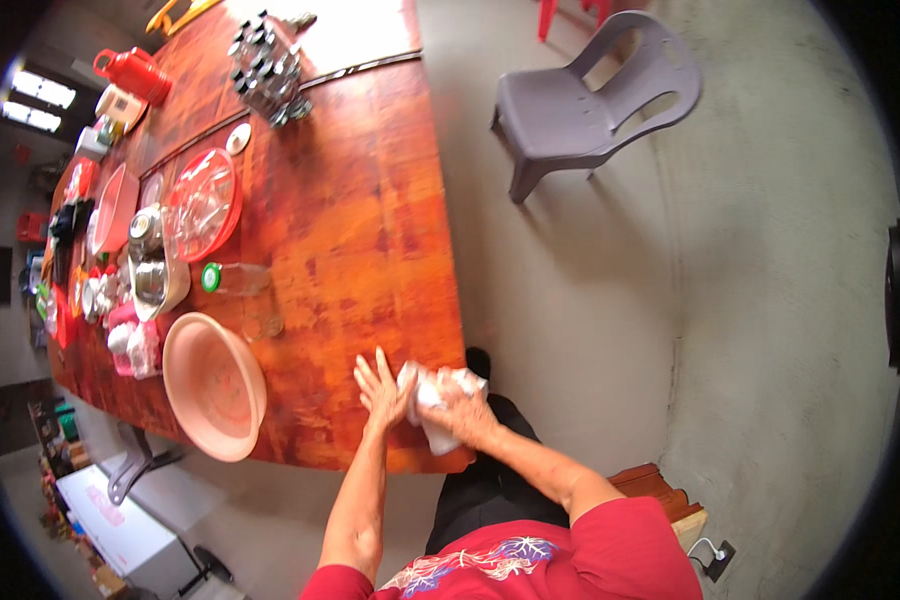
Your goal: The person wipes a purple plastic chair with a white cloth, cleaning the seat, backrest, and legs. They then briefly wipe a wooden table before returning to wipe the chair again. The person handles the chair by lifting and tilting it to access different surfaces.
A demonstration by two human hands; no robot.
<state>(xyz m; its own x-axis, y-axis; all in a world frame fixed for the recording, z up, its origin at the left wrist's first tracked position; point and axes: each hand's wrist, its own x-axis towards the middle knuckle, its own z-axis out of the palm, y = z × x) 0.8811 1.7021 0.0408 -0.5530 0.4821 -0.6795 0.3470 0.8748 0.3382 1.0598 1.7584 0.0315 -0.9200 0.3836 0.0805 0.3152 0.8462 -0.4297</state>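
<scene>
My right hand is closed round a crumpled white cloth at the near right corner of the wooden table. Part of the cloth hangs below the fingers and lies along the table's edge. Just left of it, my left hand is held with its fingers spread, its thumb side close by the cloth. Whether the left hand touches the cloth or the tabletop, I cannot tell. Left of both hands sits a pinkish basin, and beyond it lies a clear jar with a green lid.
A red round tray, metal bowls and pink containers crowd the table's left side. Several dark-capped bottles and a red jug stand farther off. A grey plastic chair is on the floor at right, before the wall.
</scene>
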